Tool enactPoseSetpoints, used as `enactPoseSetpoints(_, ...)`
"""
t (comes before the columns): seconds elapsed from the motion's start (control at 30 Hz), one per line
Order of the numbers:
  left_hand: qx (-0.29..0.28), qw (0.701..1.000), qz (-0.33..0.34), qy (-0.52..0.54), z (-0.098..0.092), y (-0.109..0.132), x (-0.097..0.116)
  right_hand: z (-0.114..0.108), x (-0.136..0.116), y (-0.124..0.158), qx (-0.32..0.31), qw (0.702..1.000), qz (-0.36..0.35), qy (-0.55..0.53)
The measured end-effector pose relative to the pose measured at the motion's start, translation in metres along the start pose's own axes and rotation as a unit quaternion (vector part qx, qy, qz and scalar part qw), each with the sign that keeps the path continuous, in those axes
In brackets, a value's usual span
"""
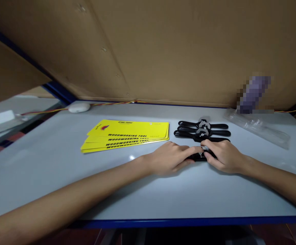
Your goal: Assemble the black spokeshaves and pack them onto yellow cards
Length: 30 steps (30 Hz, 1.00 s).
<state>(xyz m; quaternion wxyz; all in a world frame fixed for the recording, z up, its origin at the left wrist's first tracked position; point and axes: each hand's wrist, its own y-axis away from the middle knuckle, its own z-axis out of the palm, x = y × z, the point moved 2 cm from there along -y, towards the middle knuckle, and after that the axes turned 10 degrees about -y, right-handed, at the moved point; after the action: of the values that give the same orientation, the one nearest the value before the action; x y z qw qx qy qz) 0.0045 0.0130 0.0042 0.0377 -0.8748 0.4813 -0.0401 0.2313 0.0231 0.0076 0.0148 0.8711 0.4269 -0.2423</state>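
Observation:
Both my hands meet on a black spokeshave (198,157) lying on the table, its silver middle showing between my fingers. My left hand (172,157) grips its left side, the index finger stretched to the metal part. From the other side my right hand (223,154) holds it, thumb and fingers closed near the centre; most of that handle is hidden. Just behind lie several more black spokeshaves (202,130), stacked close in a row with grey metal centres. Left of them is a fanned pile of yellow cards (127,131) printed "WOODWORKING TOOL".
Clear plastic bags (262,131) lie at the back right, beside a blurred purple object (255,93). A white rounded case (79,108) and a thin cable (112,104) are along the back edge. A cardboard wall (163,51) rises behind the grey table (150,200).

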Motion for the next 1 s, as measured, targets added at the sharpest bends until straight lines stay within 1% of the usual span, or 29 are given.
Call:
enactPoseSetpoints(0.13,0.011,1.000,-0.003,0.002,0.0000,0.0000,-0.0001,0.0012,0.0012,0.0001,-0.003,1.000,0.010,0.000)
enactPoseSetpoints(0.3,0.008,1.000,-0.012,0.002,0.0010,0.0002,-0.0012,0.0023,0.0017,0.0003,0.000,1.000,0.001,0.009)
enactPoseSetpoints(0.5,0.017,0.997,0.033,-0.064,0.0007,0.0003,-0.0008,0.0014,0.0024,0.0010,0.004,1.000,0.000,0.008)
enactPoseSetpoints(0.6,0.015,0.996,0.040,-0.077,0.0005,0.0005,0.0001,0.0014,0.0020,0.0014,0.007,1.000,-0.007,0.003)
enactPoseSetpoints(0.7,0.002,0.998,0.025,-0.064,0.0002,0.0002,0.0008,0.0020,0.0015,0.0014,0.010,1.000,-0.009,0.001)
enactPoseSetpoints(0.9,-0.008,1.000,-0.008,0.004,-0.0013,-0.0014,0.0014,0.0026,0.0010,0.0006,0.010,1.000,-0.009,0.008)
enactPoseSetpoints(1.0,-0.017,0.999,-0.030,0.012,-0.0001,-0.0011,-0.0003,0.0020,0.0005,0.0004,0.015,1.000,-0.013,0.010)
